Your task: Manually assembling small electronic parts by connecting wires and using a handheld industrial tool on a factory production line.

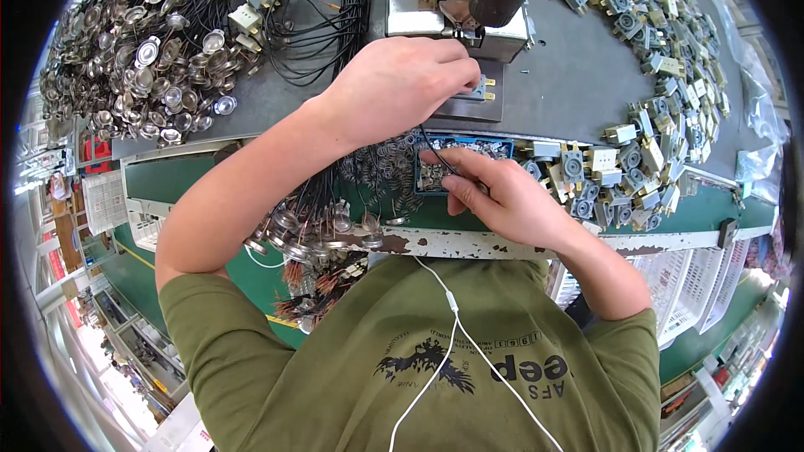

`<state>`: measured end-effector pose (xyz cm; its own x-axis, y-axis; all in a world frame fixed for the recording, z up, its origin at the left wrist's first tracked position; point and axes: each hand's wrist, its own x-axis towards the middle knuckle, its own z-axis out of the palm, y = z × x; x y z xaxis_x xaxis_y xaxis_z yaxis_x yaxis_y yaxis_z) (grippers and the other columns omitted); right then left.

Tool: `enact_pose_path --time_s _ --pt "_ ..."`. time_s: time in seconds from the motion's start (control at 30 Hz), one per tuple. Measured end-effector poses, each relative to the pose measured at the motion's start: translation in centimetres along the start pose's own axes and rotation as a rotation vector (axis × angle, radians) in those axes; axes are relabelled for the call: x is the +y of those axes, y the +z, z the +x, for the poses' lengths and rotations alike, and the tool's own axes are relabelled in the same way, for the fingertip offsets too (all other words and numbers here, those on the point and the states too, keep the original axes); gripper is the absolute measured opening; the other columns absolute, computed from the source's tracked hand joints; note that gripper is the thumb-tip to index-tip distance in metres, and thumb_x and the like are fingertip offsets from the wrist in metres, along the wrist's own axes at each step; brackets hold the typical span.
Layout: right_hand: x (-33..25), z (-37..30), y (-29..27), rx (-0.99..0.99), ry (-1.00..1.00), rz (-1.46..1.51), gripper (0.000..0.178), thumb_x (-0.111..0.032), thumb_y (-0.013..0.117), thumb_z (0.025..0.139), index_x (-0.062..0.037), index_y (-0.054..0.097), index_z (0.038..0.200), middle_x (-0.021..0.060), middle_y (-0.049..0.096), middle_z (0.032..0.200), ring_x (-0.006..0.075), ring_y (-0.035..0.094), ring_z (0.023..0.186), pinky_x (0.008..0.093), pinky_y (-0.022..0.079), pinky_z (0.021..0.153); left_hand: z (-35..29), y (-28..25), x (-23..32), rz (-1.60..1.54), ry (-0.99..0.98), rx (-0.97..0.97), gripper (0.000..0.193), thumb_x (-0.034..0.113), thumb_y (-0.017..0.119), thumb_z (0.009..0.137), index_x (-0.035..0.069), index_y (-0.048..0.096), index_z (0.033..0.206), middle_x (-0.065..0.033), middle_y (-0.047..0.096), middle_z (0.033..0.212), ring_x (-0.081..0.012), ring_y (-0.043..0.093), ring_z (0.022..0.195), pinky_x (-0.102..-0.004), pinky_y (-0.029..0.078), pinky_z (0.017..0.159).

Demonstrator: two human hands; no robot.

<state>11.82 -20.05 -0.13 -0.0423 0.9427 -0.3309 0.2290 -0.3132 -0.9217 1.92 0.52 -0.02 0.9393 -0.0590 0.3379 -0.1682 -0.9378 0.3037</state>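
My left hand (402, 84) reaches up to a small metal bench machine (502, 38), its fingers closed over a grey switch block (480, 90) with brass tabs. The block is mostly hidden under the fingertips, just below the machine's working head. Lower and to the right, my right hand (498, 197) pinches a thin black wire (439, 156) between thumb and fingers. That wire runs up toward my left hand, where its end is out of sight. Behind the right fingers sits a blue tray (507, 147) of small metal parts.
Silver round discs on black leads (142, 75) heap up at the left. A bundle of black wires (352, 8) lies beside the machine. Many grey and cream switch blocks (653, 134) spread along the right. A worn white ledge (469, 243) edges the bench, with white baskets (695, 285) below right.
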Motion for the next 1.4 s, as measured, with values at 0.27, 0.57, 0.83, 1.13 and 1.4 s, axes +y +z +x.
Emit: enact_pose_path --time_s 0.27,0.57,0.83,1.13,1.4 --pt "0.3 -1.0 -0.4 -0.028 0.034 0.346 0.039 -0.011 0.055 0.105 -0.0051 0.057 0.144 0.0026 0.069 0.087 0.0082 0.063 0.078 0.0254 0.052 0.073 0.3 -1.3 1.1 -0.108 -0.097 -0.036 0.017 0.022 0.068 0.092 0.009 0.065 0.102 -0.0057 0.066 0.094 -0.0278 0.068 0.090 -0.0384 0.055 0.076" --pt "-2.2 0.5 -5.9 0.070 -0.097 -0.356 0.039 0.001 0.062 0.098 -0.0005 0.053 0.136 0.0090 0.071 0.092 0.0117 0.068 0.083 0.0234 0.055 0.072 -2.8 -3.2 0.3 -0.168 0.012 -0.132 0.019 0.020 0.072 0.089 0.011 0.072 0.105 -0.0068 0.067 0.078 -0.0279 0.066 0.078 -0.0403 0.053 0.069" --pt "-0.9 -0.5 -4.3 0.348 -0.216 0.177 0.040 -0.010 0.056 0.105 0.0061 0.048 0.141 0.0151 0.071 0.104 0.0190 0.071 0.094 0.0318 0.058 0.085 -2.8 -3.0 1.6 0.007 0.018 -0.031 0.030 0.018 0.069 0.090 0.016 0.069 0.120 -0.0048 0.064 0.078 -0.0256 0.067 0.079 -0.0382 0.054 0.068" --pt "-0.4 0.5 -5.5 0.134 -0.126 0.331 0.039 -0.018 0.048 0.109 0.0062 0.047 0.140 0.0205 0.070 0.110 0.0237 0.071 0.098 0.0354 0.056 0.087 -2.7 -4.7 1.7 -0.043 -0.058 -0.110 0.009 0.015 0.062 0.093 0.010 0.065 0.100 -0.0089 0.070 0.085 -0.0297 0.068 0.084 -0.0417 0.054 0.073" --pt "0.2 1.2 -6.2 0.000 -0.083 0.512 0.044 -0.020 0.043 0.110 0.0055 0.041 0.145 0.0262 0.068 0.120 0.0302 0.071 0.107 0.0388 0.057 0.091 -2.2 -7.4 0.7 -0.347 -0.088 -0.199 0.013 0.013 0.057 0.097 0.002 0.061 0.103 -0.0166 0.070 0.090 -0.0375 0.068 0.088 -0.0455 0.055 0.076"
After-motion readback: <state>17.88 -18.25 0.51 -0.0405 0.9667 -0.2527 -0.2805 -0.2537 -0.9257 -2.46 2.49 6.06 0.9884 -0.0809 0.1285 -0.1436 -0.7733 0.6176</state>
